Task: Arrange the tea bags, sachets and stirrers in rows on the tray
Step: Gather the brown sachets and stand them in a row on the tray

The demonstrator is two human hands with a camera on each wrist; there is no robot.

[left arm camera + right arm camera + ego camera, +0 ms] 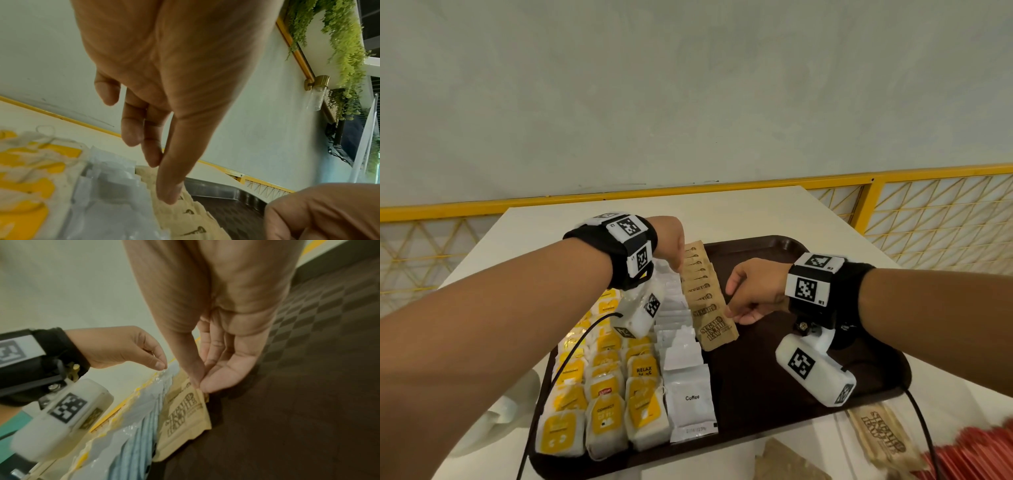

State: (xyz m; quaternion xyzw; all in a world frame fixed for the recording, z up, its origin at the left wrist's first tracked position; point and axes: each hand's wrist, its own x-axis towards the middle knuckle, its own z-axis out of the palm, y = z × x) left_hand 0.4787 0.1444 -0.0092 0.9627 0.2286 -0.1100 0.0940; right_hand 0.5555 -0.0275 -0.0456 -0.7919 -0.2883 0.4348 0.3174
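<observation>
A dark brown tray [791, 370] holds rows of yellow tea bags [606, 401], white coffee sachets [690, 401] and overlapping brown sugar sachets [702, 291]. My left hand [671, 246] hangs over the far end of the sugar row, fingers relaxed and pointing down; in the left wrist view its thumb tip [168, 194] touches the sugar sachets [191, 216]. My right hand [732, 313] is at the row's near end. Its thumb and forefinger [200, 386] pinch the upper edge of the front sugar sachet [185, 415]. The right half of the tray [298, 402] is bare.
The tray sits on a white table [722, 212] against a yellow railing [893, 178]. Off the tray at the near right lie loose brown sugar sachets [883, 438] and a pile of red stirrers [969, 455]. Black cables trail from both wrists.
</observation>
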